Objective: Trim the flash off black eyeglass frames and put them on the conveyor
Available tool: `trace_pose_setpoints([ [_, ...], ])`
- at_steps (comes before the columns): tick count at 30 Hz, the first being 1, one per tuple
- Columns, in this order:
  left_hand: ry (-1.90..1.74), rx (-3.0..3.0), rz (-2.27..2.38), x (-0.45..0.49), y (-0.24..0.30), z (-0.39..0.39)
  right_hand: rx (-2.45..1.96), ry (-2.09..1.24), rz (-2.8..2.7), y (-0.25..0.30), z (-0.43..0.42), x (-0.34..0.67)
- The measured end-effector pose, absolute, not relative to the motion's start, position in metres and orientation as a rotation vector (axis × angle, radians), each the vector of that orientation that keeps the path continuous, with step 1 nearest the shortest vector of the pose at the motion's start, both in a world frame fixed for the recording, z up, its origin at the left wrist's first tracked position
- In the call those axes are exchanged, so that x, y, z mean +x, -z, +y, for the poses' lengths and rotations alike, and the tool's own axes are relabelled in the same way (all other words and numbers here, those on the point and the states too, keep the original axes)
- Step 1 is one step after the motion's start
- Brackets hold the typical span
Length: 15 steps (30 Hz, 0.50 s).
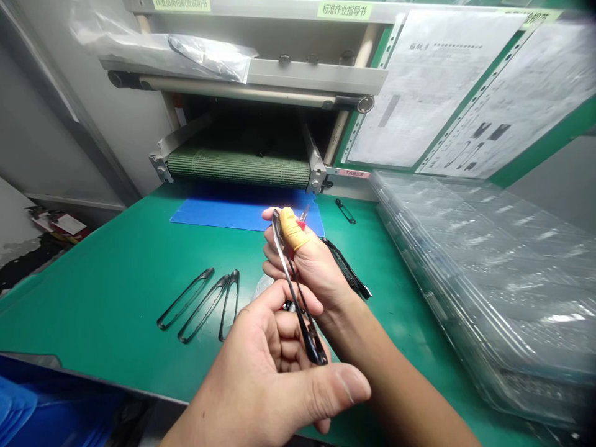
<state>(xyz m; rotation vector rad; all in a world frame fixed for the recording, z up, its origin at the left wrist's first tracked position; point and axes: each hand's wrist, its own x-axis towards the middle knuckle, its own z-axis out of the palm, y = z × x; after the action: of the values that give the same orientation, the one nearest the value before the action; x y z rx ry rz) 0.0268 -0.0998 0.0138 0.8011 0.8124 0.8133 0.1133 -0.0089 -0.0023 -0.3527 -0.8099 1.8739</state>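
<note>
In front of me, a narrow black plastic frame (294, 287) with an elongated loop shape is held edge-on between both hands. My left hand (274, 366) is closed around its lower end, the thumb stretched along the near side. My right hand (310, 254) pinches the upper end, with a yellow finger cot (292, 231) on its thumb. A red tool (302, 226) with a thin metal tip pokes out of the right hand; most of it is hidden. Behind the fingers lies a small clear plastic piece (263, 284), partly covered.
Several similar black frames (200, 307) lie left on the green table (116, 267); more black frames (347, 267) lie right. Clear blister trays (488, 267) are stacked at right. A blue sheet (218, 211) sits below the green conveyor belt (237, 169).
</note>
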Motion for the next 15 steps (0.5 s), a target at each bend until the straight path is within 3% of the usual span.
trace_pose_setpoints([
  [10, -0.856, 0.723, 0.659, 0.017, -0.001, -0.102, -0.700, -1.564, -0.966, -0.002, -0.009, 0.120],
  [15, -0.689, 0.509, 0.566, 0.020, -0.001, -0.099, -0.739, -1.594, -0.959, -0.004, -0.010, 0.121],
])
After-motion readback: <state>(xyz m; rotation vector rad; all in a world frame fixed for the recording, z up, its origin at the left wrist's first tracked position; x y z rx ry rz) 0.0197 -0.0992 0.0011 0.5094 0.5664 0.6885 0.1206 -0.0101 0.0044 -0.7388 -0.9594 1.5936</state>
